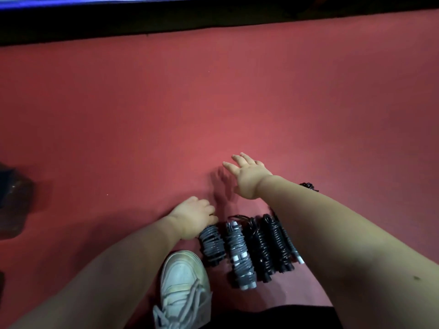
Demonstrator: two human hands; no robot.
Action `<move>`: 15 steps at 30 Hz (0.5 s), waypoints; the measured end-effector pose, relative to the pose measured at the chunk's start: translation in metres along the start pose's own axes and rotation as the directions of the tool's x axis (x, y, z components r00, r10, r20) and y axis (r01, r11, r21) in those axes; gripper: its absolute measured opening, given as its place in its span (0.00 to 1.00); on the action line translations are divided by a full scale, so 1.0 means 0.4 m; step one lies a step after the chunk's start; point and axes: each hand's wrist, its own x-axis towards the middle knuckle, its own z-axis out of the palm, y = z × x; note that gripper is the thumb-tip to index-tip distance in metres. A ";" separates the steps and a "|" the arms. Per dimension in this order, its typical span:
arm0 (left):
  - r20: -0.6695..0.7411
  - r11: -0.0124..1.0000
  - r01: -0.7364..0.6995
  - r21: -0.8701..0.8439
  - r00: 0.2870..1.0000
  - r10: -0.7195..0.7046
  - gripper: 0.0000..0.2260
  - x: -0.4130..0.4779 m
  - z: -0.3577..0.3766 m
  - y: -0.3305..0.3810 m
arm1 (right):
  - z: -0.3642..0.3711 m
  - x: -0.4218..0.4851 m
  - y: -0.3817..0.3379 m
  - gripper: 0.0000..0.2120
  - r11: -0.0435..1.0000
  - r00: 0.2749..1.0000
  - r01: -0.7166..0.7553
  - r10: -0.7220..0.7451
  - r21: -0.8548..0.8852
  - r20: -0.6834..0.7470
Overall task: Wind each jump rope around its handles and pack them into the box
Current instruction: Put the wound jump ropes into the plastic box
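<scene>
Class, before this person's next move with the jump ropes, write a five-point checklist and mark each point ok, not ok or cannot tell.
1. Row wound: ok; grey rope, second grey rope and black ropes are coiled.
2. Firm hold by left hand on the grey rope: cannot tell; it touches the far end.
3. Free right hand: ok; open above the carpet.
4. Every rope gathered: not ok; a stray black rope lies beyond the right forearm.
5. Reach to the box: cannot tell; none shows.

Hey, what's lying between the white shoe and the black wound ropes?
Two grey wound ropes, side by side, as the head view shows.
</scene>
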 end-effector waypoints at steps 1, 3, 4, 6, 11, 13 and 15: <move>-0.001 1.000 0.003 -0.012 1.000 -0.003 0.22 0.000 0.000 -0.005 | 0.006 0.005 -0.006 0.36 1.000 1.000 0.007 -0.007 0.014 0.004; -0.005 0.999 0.016 -0.038 1.000 -0.017 0.25 -0.005 -0.003 -0.021 | 0.017 0.011 -0.018 0.35 0.999 1.000 0.017 -0.017 0.041 0.000; -0.011 0.998 0.032 -0.056 0.999 -0.032 0.26 -0.009 -0.006 -0.029 | 0.021 0.013 -0.023 0.34 0.998 1.000 0.023 -0.023 0.060 -0.006; -0.022 0.992 0.071 -0.101 0.997 -0.074 0.27 -0.021 -0.013 -0.045 | 0.022 0.013 -0.036 0.32 0.993 0.999 0.037 -0.035 0.115 -0.017; -0.072 0.934 0.244 -0.260 0.960 -0.270 0.26 -0.083 -0.041 -0.091 | 0.013 -0.012 -0.077 0.36 0.972 0.994 0.105 -0.108 0.211 0.000; -0.100 0.885 0.322 -0.336 0.922 -0.374 0.27 -0.122 -0.060 -0.111 | 0.006 -0.026 -0.098 0.37 0.965 0.989 0.141 -0.148 0.222 0.014; -0.128 0.850 0.383 -0.363 0.882 -0.452 0.28 -0.172 -0.079 -0.133 | -0.010 -0.040 -0.125 0.35 0.945 0.983 0.186 -0.179 0.269 -0.050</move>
